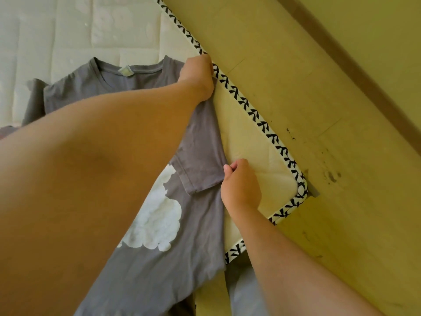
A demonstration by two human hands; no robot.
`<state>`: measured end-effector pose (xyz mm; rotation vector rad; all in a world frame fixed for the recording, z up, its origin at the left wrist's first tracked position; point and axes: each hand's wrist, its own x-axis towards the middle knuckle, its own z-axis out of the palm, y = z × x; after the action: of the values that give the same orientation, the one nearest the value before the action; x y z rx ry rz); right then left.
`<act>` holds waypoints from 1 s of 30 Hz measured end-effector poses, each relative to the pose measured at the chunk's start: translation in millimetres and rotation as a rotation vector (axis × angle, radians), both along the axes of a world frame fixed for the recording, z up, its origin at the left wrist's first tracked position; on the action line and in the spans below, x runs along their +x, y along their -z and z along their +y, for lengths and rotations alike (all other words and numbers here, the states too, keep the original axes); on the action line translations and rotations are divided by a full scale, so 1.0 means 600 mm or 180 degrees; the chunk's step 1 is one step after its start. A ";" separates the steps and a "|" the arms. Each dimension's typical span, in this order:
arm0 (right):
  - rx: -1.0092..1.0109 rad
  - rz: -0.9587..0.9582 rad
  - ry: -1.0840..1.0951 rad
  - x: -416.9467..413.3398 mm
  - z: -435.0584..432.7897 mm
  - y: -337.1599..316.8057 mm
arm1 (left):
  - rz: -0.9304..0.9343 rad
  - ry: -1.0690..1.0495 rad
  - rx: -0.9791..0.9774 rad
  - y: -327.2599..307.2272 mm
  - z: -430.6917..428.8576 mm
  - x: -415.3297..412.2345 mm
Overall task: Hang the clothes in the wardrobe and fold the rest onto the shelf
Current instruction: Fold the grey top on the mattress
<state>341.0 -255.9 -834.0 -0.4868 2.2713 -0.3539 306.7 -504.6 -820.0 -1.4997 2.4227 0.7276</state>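
A grey T-shirt (pixel 200 142) with a white print lies flat on the mattress (pixel 68 30), collar toward the far side. Its right sleeve is folded in over the body. My left hand (pixel 198 75) reaches across and grips the shirt at the right shoulder, close to the mattress edge. My right hand (pixel 241 185) pinches the shirt's right side edge beside the sleeve hem. My left forearm hides much of the shirt's middle and left side.
The mattress has a black-and-white patterned trim (pixel 262 124) running along its edge to a corner at the right. Beyond it is yellowish floor (pixel 341 110) with dark marks. A bit of dark fabric (pixel 6 131) shows at the left edge.
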 end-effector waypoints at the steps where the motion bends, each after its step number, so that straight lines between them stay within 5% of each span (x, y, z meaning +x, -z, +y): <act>1: 0.0023 0.0046 -0.0025 0.003 -0.002 -0.001 | 0.0081 -0.0031 0.0040 0.002 0.002 0.006; 9: -0.0710 0.0353 -0.0190 0.037 -0.074 -0.053 | 0.0618 -0.0641 -0.0734 -0.023 0.020 0.194; 17: -0.0648 -0.0437 -0.2081 0.189 -0.189 -0.073 | -0.0472 -0.3366 -0.1012 -0.050 0.005 0.530; 20: -0.0672 -0.0327 -0.2762 0.246 -0.236 -0.044 | -0.0811 -0.3740 -0.0965 -0.068 -0.017 0.606; 27: -0.0713 -0.0820 -0.2738 0.339 -0.322 0.034 | 0.0646 -0.3811 0.0115 -0.018 -0.140 0.700; 30: -0.0538 -0.0889 -0.2586 0.348 -0.326 0.051 | 0.1418 -0.4517 0.0613 0.001 -0.173 0.734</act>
<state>549.7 -451.7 -864.6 -1.2931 1.6117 -0.1756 747.4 -608.4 -820.3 -3.0600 0.9867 1.5250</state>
